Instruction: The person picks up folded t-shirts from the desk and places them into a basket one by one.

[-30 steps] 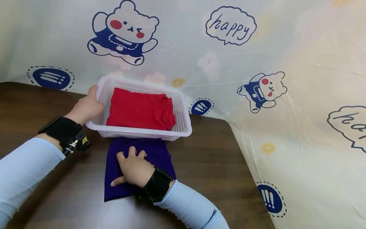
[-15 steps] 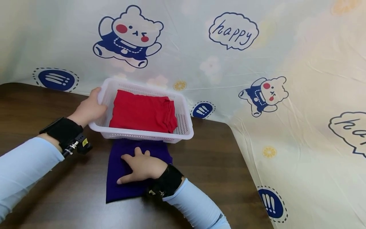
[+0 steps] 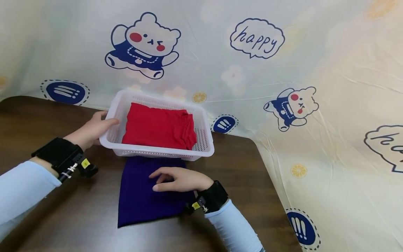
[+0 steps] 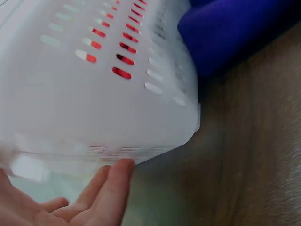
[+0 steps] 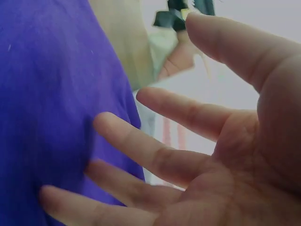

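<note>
A white perforated plastic basket (image 3: 166,151) stands at the back of the table with a folded red cloth (image 3: 154,126) inside. At its left end is my left hand (image 3: 93,128), its thumb reaching over the rim. In the left wrist view, fairly straight fingers (image 4: 110,190) lie against the basket's end wall (image 4: 84,108). A flat dark blue-purple cloth (image 3: 145,206) lies in front of the basket. My right hand (image 3: 181,179) is over this cloth with nothing in its grasp. In the right wrist view its fingers (image 5: 155,155) are spread and slightly bent.
A dark wooden table (image 3: 233,164) carries the basket and cloth. Behind it and along the right side hangs a pale fabric (image 3: 204,42) printed with cartoon bears.
My right hand has moved right across the blue-purple cloth and appears lifted from it. The left hand has drawn slightly back, its grasp on the basket's rim looser. The cloth stays put.
</note>
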`<action>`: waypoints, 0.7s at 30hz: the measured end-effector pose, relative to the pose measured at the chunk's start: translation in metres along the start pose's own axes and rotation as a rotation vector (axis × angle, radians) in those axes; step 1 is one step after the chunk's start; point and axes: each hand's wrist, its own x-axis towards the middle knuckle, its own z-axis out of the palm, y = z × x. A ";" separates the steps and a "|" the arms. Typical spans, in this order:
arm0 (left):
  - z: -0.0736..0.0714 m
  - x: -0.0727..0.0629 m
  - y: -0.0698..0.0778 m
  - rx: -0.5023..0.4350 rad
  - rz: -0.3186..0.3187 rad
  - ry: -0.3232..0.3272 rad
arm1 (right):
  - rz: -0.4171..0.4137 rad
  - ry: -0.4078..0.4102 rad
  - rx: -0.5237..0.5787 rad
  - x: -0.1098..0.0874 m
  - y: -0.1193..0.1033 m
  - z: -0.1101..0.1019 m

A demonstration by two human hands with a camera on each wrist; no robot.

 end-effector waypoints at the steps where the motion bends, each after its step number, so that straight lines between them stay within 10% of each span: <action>1: -0.001 -0.002 -0.002 -0.020 -0.009 -0.025 | 0.018 0.010 0.072 -0.004 0.004 -0.002; 5: -0.002 -0.007 -0.008 -0.067 -0.048 -0.103 | 0.102 0.102 0.267 -0.020 0.017 -0.011; 21: 0.004 -0.030 -0.029 -0.300 -0.081 -0.318 | 0.337 0.367 0.318 -0.048 0.053 -0.017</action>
